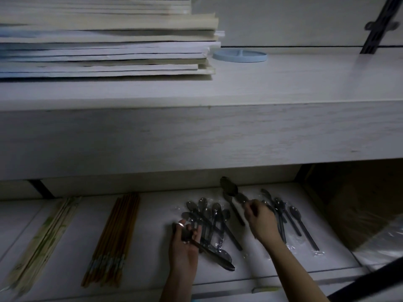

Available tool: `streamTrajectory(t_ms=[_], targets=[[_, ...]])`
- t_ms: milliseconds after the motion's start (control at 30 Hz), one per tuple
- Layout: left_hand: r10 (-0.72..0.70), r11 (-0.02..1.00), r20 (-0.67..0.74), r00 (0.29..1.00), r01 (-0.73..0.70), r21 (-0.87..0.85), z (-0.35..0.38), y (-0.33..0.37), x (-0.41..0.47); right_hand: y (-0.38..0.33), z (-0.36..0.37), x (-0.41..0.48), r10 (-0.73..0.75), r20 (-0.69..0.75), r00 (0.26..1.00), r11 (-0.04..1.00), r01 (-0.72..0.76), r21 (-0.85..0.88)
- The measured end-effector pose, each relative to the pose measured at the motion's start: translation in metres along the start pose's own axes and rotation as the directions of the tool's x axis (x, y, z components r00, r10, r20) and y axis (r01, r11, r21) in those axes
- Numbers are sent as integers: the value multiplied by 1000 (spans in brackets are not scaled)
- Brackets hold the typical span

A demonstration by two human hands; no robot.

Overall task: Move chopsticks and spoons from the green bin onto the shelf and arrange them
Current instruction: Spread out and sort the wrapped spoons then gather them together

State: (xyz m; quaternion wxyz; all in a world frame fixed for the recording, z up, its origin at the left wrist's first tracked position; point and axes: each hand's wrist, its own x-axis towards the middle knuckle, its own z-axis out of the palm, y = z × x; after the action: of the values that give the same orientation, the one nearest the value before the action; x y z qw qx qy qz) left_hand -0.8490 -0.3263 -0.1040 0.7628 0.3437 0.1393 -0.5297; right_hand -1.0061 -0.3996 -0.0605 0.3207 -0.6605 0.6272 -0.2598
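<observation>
On the dim lower shelf [152, 214] lie pale wrapped chopsticks [43, 238] at the left and brown chopsticks [115, 238] beside them. A pile of plastic-wrapped metal spoons [209, 216] lies in the middle, and several more spoons [294, 221] lie at the right. My left hand [184, 247] grips a spoon [213, 255] by its bowl end, handle pointing down-right. My right hand [261, 221] holds a dark spoon [229, 188] raised above the shelf, bowl up-left. The green bin is out of view.
The upper shelf [261, 88] juts out above and holds a stack of flat paper sheets [104, 40] and a light blue round lid [239, 55]. A dark bracket [377, 25] runs at the top right. A plastic-wrapped brown box [359, 210] stands to the right.
</observation>
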Motion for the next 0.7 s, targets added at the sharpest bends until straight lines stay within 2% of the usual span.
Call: streamTrajectory(t_ms=[100,167,333,500,700], targets=[[-30,1000,15,999,30,3,4,-6,-1,-18,0,-37,-82,250,965,982,35,188],[-59,998,29,998,60,-14,4,-11,0,-20,13,-57,-129,329,936,983,76,169],[-64,996,47,997,67,-61,1,-13,-4,-16,42,-74,-217,293,931,969,241,-47],[-36,991,15,999,38,-130,-5,-9,-3,-15,47,-77,-214,344,915,955,269,-123],[-22,999,-9,1000,21,-41,-12,-6,-3,-18,52,-82,-246,408,879,923,341,-177]])
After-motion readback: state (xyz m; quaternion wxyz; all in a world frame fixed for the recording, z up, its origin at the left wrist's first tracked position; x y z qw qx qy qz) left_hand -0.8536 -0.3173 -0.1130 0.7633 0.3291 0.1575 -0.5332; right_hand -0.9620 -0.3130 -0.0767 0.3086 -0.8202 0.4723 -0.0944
